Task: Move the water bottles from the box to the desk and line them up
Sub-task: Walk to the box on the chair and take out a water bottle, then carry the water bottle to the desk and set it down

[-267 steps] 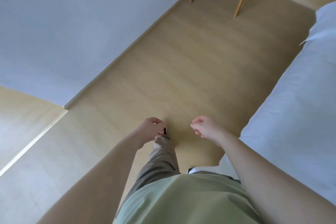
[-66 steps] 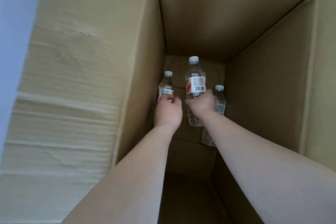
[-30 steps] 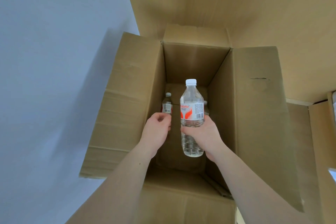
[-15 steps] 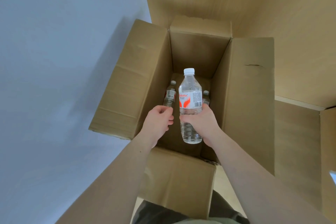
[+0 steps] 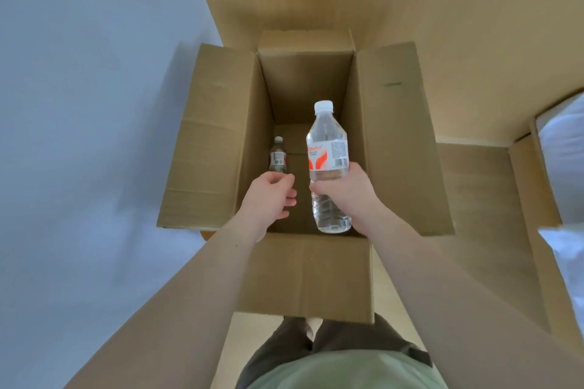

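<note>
On the left there is a pale wall [image 5: 79, 136], and the open cardboard box [image 5: 218, 142] stands beside it on the wooden floor [image 5: 458, 25], its four flaps folded outward.

The left hand [image 5: 268, 199] comes in from the lower left, with the forearm stretched forward over the near flap. It is above the left part of the box opening. Its fingers are loosely curled and hold nothing; the fingertips point to the right, toward the other hand, but the two hands do not touch.

The right hand [image 5: 344, 193] comes in from the lower right. It is wrapped around the lower middle of a clear water bottle [image 5: 328, 142], just under the label, with the thumb on the left side of the bottle. The bottle is upright, a little tilted, and it is held above the box opening, well over the bottom. It looks full of water and has a white cap on top.

Deep inside the box, at the left inner wall, one more small bottle [image 5: 278, 156] stands on the bottom, partly hidden behind the left hand. The part of the bottom behind the held bottle I cannot see.

The label of the held bottle is white with red-orange shapes and red letters that read about "ahaha"; the first letter is hidden by the curve. To the right of it there is small print and a barcode. The label of the bottle in the box is too small to read.

At the far right edge something white [image 5: 565, 167] is visible.
</note>
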A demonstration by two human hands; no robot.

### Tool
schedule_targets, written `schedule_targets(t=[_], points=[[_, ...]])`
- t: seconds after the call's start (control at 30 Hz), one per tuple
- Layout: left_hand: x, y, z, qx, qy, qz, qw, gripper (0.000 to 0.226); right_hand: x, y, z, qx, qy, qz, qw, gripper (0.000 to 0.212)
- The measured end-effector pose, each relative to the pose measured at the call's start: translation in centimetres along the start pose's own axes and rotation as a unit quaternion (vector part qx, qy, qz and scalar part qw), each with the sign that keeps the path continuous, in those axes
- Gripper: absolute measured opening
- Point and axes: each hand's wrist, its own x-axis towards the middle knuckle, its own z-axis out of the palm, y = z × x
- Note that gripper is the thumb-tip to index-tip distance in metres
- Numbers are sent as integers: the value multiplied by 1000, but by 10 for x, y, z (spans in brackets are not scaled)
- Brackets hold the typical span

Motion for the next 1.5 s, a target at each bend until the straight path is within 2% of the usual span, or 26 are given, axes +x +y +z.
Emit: schedule_targets(t=[0.17,0.57,0.7,1.0,1.27,1.5], points=[[-8,-9,0,39,-46,13,998,17,-26,20,1,16,55,21,998,58],[-45,-14,36,113,-133,78,982,20,-94,57,-27,95,146,37,984,57],[-66,-25,56,118,-148,91,978,15,-122,85,-44,122,150,44,980,51],[-131,-67,107,176,-143,127,966,19,-186,170,-72,165,178,52,969,54],[-183,-112,169,273,-229,92,930,20,-252,250,-105,225,231,91,942,56],[-210,-138,243,355,-321,98,873,22,-303,317,-130,297,321,144,888,56]])
